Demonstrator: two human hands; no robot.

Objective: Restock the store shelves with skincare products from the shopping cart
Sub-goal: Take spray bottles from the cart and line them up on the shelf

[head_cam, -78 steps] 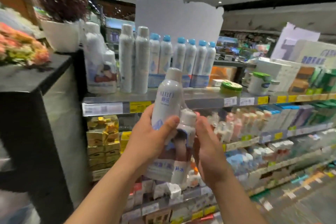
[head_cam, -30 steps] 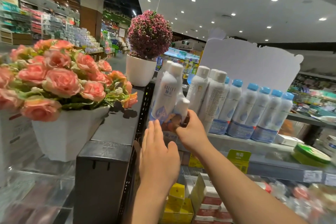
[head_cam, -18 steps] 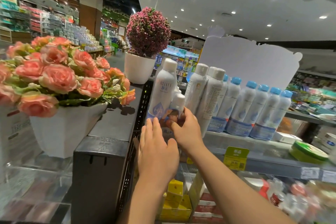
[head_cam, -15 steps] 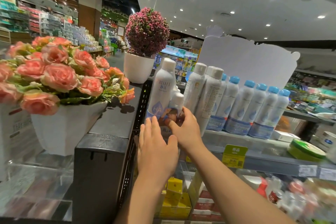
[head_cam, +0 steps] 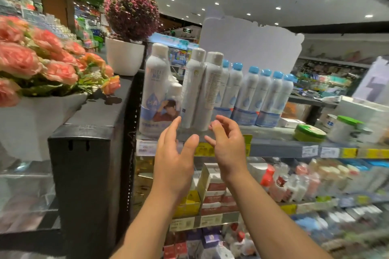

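Note:
A bundled pack of white spray bottles [head_cam: 158, 92], one tall and one short with a picture wrap, stands upright at the left end of the top shelf [head_cam: 271, 149]. My left hand [head_cam: 174, 157] hovers just in front of it, fingers straight, holding nothing. My right hand [head_cam: 227, 143] is beside it, fingers loosely bent, apart from the pack and empty. Two tall white spray cans [head_cam: 202, 90] stand right of the pack, then a row of blue-capped bottles [head_cam: 259, 94].
A black counter [head_cam: 92, 124] borders the shelf on the left, carrying a pot of pink roses [head_cam: 42, 65] and a white pot with a purple flower ball [head_cam: 128, 27]. A green-lidded tin [head_cam: 309, 131] and a jar [head_cam: 345, 128] sit further right. Lower shelves hold boxes and small bottles.
My right hand has let go of the bottle pack, which now stands on the top shelf. Both hands have drawn back from it towards me.

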